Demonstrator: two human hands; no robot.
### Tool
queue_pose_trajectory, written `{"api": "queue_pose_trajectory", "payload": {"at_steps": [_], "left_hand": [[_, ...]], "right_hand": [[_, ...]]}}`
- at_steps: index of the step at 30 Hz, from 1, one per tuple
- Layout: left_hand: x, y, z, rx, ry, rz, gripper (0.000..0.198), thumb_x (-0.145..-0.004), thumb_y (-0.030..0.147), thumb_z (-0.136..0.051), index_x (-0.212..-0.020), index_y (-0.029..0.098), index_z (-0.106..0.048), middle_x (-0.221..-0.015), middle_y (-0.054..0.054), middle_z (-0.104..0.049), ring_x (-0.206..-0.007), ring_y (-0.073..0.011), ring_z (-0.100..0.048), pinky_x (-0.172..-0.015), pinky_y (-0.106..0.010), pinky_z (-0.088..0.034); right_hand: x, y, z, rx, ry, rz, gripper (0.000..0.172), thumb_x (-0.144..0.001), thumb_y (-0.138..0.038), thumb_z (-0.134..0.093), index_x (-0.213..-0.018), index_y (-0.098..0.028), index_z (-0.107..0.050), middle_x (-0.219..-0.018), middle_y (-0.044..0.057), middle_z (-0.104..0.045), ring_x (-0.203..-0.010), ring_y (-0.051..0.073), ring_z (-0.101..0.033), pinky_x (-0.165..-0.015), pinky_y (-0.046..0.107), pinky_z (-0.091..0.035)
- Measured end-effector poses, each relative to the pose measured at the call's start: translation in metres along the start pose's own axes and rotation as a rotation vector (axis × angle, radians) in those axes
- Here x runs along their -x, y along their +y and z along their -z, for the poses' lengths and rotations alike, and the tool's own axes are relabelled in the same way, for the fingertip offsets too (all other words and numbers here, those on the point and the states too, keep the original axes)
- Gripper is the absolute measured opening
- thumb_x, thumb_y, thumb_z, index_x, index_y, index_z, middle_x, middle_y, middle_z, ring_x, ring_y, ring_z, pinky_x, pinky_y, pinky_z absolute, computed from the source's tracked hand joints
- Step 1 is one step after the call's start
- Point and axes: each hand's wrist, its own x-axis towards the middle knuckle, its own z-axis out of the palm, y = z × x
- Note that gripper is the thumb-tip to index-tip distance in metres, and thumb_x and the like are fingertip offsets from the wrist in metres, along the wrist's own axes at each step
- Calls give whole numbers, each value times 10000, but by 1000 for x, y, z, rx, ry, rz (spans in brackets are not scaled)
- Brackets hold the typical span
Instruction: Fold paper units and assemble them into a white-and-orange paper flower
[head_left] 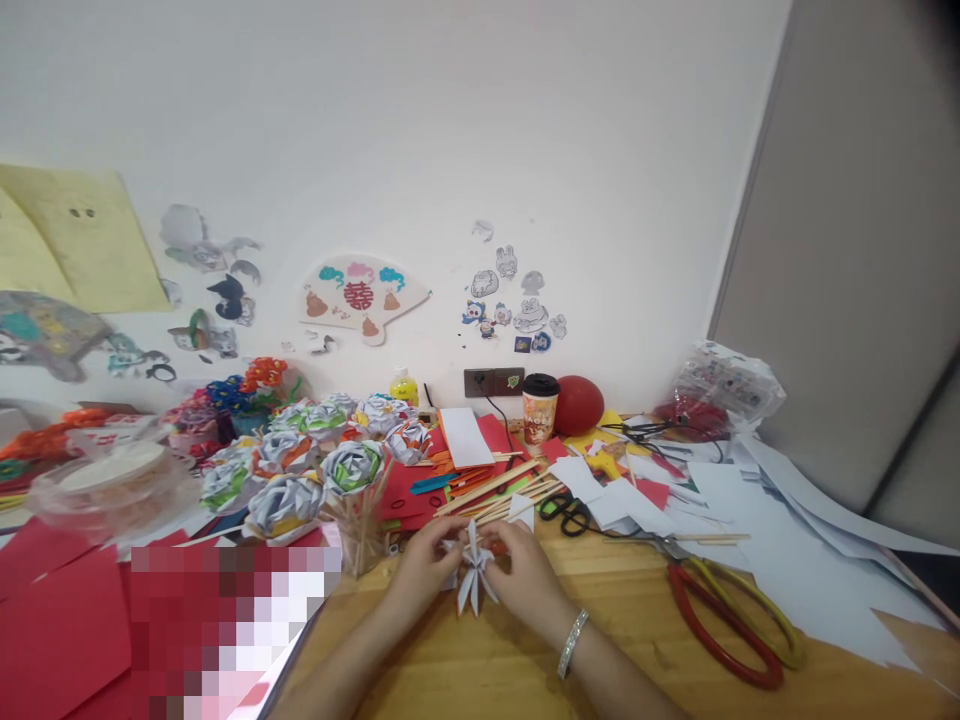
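Note:
A white paper flower (pixel 474 578) with narrow pointed petals spreads out between my two hands, above the wooden table (pixel 450 670). From the left, my left hand (pixel 431 562) grips its side with bent fingers. On the other side my right hand (pixel 519 565) pinches the petals between thumb and fingers; a sparkling bracelet (pixel 573 643) circles that wrist. The flower's centre is partly covered by my fingers. Just behind the hands lie loose wooden sticks (pixel 491 492). Left of them, finished white-and-green paper roses (pixel 352 466) stand in a clear cup (pixel 362 545).
Large scissors with red and yellow handles (pixel 724 625) lie to the right, near black-handled scissors (pixel 566 513). White paper sheets (pixel 795 570) cover the right side; red paper (pixel 64 640) lies left. A lidded paper cup (pixel 540 412) and a red balloon (pixel 580 405) stand by the wall.

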Motion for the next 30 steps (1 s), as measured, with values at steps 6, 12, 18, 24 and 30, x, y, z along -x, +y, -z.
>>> {"api": "queue_pose_trajectory", "payload": {"at_steps": [6, 12, 18, 24, 30], "left_hand": [[1, 3, -3, -37, 42, 4, 193, -673, 249, -570, -822, 165, -658, -806, -57, -683, -721, -187, -610, -652, -261, -481], [3, 5, -5, -68, 109, -30, 210, -651, 244, -578, -833, 163, -644, -722, -37, -663, -670, -181, -603, -641, -269, -482], [4, 4, -7, -49, 106, -19, 193, -652, 246, -582, -817, 155, -624, -717, -35, -640, -673, -178, -596, -616, -259, -482], [4, -2, -9, -11, 121, 1, 166, -654, 241, -583, -798, 160, -596, -753, -30, -630, -660, -168, -592, -626, -262, -489], [3, -8, -12, -39, 88, 20, 189, -659, 245, -595, -821, 148, -605, -760, -50, -650, -667, -182, -603, -617, -273, -495]], "right_hand": [[3, -10, 0, 198, 38, 93, 150, -707, -115, -572, -833, -190, -601, -821, 36, -596, -840, 199, -502, -748, 310, -386], [4, -8, -3, 421, 76, 177, 84, -740, -101, -553, -745, -182, -574, -812, 42, -568, -828, 201, -474, -736, 316, -357], [5, -2, -8, 465, 29, 167, 137, -784, -67, -505, -741, -173, -579, -747, 35, -607, -737, 185, -516, -654, 279, -375], [6, -6, -9, 379, 21, 135, 159, -763, -53, -523, -761, -182, -616, -771, 37, -641, -754, 187, -553, -648, 263, -393], [6, -9, -11, 339, 6, -11, 222, -769, -38, -471, -780, -184, -639, -726, 46, -658, -711, 185, -585, -623, 252, -383]]}}
